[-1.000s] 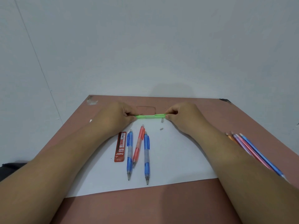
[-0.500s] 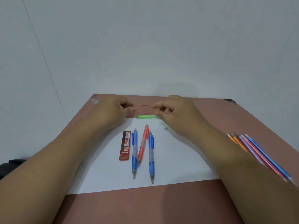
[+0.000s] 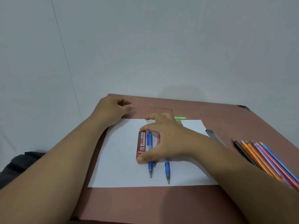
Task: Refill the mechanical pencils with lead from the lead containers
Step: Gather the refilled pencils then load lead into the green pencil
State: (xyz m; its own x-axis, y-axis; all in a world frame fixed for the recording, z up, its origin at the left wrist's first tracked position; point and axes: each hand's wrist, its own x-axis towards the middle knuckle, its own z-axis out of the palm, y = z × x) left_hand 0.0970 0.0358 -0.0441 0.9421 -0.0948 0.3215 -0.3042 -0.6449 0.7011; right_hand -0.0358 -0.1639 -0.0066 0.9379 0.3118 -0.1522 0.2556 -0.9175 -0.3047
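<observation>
A red 2B lead container (image 3: 141, 143) lies on the white paper (image 3: 119, 165). My right hand (image 3: 168, 143) arches over it, thumb at its near end and forefinger at its far end, pinching it lengthwise. Right beside it lie two blue mechanical pencils (image 3: 149, 139) (image 3: 167, 169), with a red pencil (image 3: 158, 137) between them mostly hidden under my palm. A green mechanical pencil (image 3: 180, 118) lies by itself at the paper's far edge. My left hand (image 3: 113, 109) rests loosely curled on the table's far left corner, and I see nothing in it.
The brown table (image 3: 145, 206) meets a pale wall at the back. Several coloured pencils (image 3: 265, 159) lie in a bunch at the right edge, with a clear grey-capped pen (image 3: 213, 135) beside them. A dark object (image 3: 17, 162) sits off the table to the left.
Both hands let go of the green pencil, which now lies at the paper's far edge. My right hand came down onto the red lead container; my left hand drew back to the left.
</observation>
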